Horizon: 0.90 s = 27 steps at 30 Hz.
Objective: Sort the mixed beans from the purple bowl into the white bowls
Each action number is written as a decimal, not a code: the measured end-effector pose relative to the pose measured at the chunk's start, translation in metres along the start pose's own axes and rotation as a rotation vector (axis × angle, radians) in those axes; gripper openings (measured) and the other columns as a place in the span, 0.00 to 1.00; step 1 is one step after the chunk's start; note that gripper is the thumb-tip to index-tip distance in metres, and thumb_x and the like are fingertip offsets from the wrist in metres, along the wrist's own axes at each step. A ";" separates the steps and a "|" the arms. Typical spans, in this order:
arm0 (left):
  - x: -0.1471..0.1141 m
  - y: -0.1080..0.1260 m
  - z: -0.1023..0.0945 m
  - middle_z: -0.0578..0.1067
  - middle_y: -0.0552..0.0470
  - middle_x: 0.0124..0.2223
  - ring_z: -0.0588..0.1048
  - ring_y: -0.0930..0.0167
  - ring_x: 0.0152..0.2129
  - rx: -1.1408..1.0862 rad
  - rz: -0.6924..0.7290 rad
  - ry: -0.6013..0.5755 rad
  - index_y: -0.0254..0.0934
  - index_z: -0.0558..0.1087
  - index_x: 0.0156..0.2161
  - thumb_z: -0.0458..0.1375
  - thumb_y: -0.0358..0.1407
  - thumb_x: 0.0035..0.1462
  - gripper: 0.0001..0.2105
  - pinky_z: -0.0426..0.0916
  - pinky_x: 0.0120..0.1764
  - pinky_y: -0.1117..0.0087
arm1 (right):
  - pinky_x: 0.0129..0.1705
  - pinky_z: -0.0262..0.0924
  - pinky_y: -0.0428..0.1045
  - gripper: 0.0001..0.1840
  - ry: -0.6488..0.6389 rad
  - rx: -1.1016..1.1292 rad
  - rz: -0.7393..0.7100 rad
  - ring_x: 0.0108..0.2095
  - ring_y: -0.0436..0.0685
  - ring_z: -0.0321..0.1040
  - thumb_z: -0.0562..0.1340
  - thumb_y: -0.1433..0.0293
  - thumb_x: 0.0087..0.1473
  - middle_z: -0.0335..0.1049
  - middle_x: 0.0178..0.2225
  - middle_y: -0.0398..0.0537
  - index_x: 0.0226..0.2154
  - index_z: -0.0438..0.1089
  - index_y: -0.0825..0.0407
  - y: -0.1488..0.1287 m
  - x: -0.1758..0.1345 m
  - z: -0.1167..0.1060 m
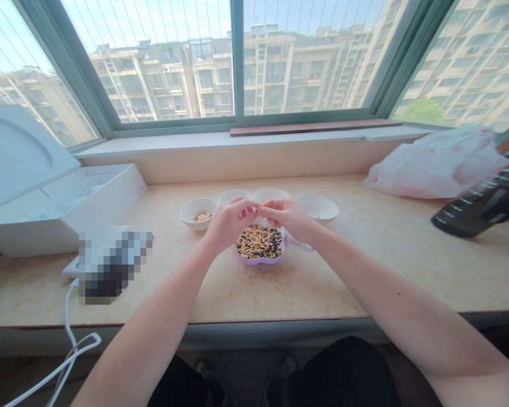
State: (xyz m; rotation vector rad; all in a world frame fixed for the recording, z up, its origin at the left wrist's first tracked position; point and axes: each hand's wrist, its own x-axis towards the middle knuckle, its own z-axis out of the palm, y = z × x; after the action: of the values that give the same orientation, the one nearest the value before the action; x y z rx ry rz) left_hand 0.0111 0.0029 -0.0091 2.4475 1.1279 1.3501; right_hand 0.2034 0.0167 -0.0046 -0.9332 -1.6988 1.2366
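Observation:
My left hand (233, 217) and my right hand (287, 213) meet at the fingertips, over the far side of a purple-rimmed, scalloped bowl (261, 262). That bowl is full of mixed beans (259, 243), mostly tan and black. Both hands are closed in a pinch, and a tiny dark bean (257, 211) shows where the fingertips touch. Behind my hands stand white bowls in a row. The left bowl (190, 210) holds a few pale and reddish pieces. The two middle bowls (236, 195) are partly hidden by my hands. In the right bowl (322, 206) small specks show.
An open white box (106, 198) stands at the left, near a blurred-out object (110, 268) and a white cable (68, 316). A plastic bag (432, 164) and a dark bottle (470, 209) lie at the right. The window (237, 68) rises behind the counter (348, 277).

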 end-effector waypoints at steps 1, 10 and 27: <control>0.000 0.000 0.000 0.75 0.54 0.33 0.72 0.76 0.25 0.001 0.002 0.005 0.39 0.79 0.42 0.61 0.33 0.62 0.05 0.68 0.33 0.74 | 0.24 0.47 0.46 0.20 -0.003 0.004 0.008 0.22 0.47 0.53 0.69 0.51 0.49 0.60 0.19 0.38 0.29 0.75 0.52 -0.001 0.000 0.000; 0.001 0.000 -0.002 0.77 0.54 0.34 0.72 0.76 0.26 -0.014 -0.057 0.103 0.38 0.78 0.38 0.61 0.33 0.61 0.03 0.68 0.34 0.73 | 0.23 0.48 0.47 0.22 -0.004 -0.027 -0.017 0.21 0.47 0.54 0.65 0.50 0.55 0.60 0.19 0.39 0.26 0.72 0.52 -0.001 0.000 -0.001; 0.008 -0.014 -0.011 0.74 0.54 0.29 0.72 0.74 0.26 -0.130 -0.279 0.475 0.38 0.73 0.37 0.52 0.43 0.68 0.13 0.65 0.31 0.73 | 0.22 0.47 0.47 0.21 0.055 -0.055 -0.010 0.21 0.47 0.54 0.66 0.51 0.53 0.66 0.23 0.42 0.27 0.74 0.53 0.002 0.002 -0.001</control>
State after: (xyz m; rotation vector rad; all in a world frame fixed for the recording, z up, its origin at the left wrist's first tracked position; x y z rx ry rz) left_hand -0.0027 0.0155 -0.0034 1.8398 1.3588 1.8898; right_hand 0.2040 0.0195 -0.0061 -0.9816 -1.6999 1.1525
